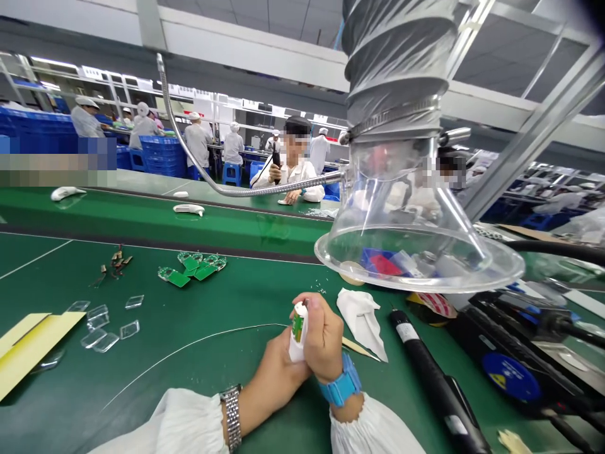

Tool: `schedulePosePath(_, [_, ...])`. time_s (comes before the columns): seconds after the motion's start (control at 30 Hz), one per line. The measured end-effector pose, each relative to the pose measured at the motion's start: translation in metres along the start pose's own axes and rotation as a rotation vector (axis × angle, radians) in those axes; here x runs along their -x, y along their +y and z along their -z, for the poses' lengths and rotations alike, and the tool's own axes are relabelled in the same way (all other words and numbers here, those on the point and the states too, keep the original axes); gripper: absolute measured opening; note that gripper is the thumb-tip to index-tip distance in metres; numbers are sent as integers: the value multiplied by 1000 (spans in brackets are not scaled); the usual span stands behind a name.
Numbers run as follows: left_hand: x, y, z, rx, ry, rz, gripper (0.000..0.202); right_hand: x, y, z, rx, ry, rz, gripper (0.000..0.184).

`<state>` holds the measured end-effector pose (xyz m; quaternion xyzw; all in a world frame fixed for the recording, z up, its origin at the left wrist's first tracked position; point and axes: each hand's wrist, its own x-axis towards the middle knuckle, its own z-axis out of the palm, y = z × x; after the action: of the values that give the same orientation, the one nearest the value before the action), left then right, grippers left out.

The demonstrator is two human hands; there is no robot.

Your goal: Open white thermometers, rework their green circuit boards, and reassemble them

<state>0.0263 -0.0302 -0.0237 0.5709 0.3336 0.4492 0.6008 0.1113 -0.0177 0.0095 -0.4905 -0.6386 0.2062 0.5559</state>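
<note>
From here I see the right hand and the left hand both holding a small white plastic case with a green board in it. The case sits between the two hands, over the dark green surface. A crumpled white cloth lies just beside the right hand. Far to the left lie flat green circuit boards and clear plastic pieces.

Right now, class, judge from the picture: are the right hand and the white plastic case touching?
Touching. The head view shows the right hand pressed against the side of the white plastic case, fingers curled at its upper end.
</note>
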Motion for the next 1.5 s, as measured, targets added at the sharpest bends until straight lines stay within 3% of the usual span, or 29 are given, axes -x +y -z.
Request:
schedulePosePath(0.13, [-7,2,13,-181,53,-2,27,-9,-1,4,-15,-85,-54,39])
schedulePosePath(0.27, [-8,11,40,-432,42,-24,30,-23,4,29,41,-161,-106,21])
schedulePosePath(0.33, [-5,19,55,-503,118,-80,31,-31,13,42,67,-124,-186,17])
schedulePosePath(0.4, [-2,26,68,-551,264,-177,34,-41,23,47,59,-96,-300,16])
schedulePosePath(0.47, [0,30,80,-599,377,-285,34,-49,32,38,6,-121,-426,20])
schedulePosePath(0.57, [-1,28,92,-664,401,-365,24,-58,39,1,-112,-211,-580,24])
schedulePosePath(0.67, [-5,19,98,-714,398,-351,20,-64,39,-45,-215,-279,-645,26])
schedulePosePath(0.77, [-8,15,102,-786,410,-309,21,-63,33,-69,-280,-322,-642,26])
schedulePosePath(0.87, [-10,19,108,-902,472,-320,24,-49,20,-61,-322,-422,-602,27])
schedulePosePath(1.0, [-14,25,110,-985,511,-349,30,-20,2,-31,-428,-774,-600,53])
schedulePosePath(1.07, [-17,27,108,-1008,478,-355,37,-8,-3,-23,-466,-867,-608,58])
schedulePosePath(1.17, [-22,26,101,-1041,408,-384,42,1,-2,-25,-500,-816,-592,53])
schedulePosePath(1.23, [-26,24,97,-967,443,-408,51,0,1,-29,-496,-723,-547,49])
schedulePosePath(1.3, [-28,22,93,-740,534,-392,63,-2,4,-31,-451,-592,-480,45])
schedulePosePath(1.37, [-28,21,85,-407,538,-278,64,-4,7,-30,-367,-446,-419,40])
schedulePosePath(1.5, [-18,21,58,33,191,-20,38,-2,15,-26,-213,-310,-322,27])
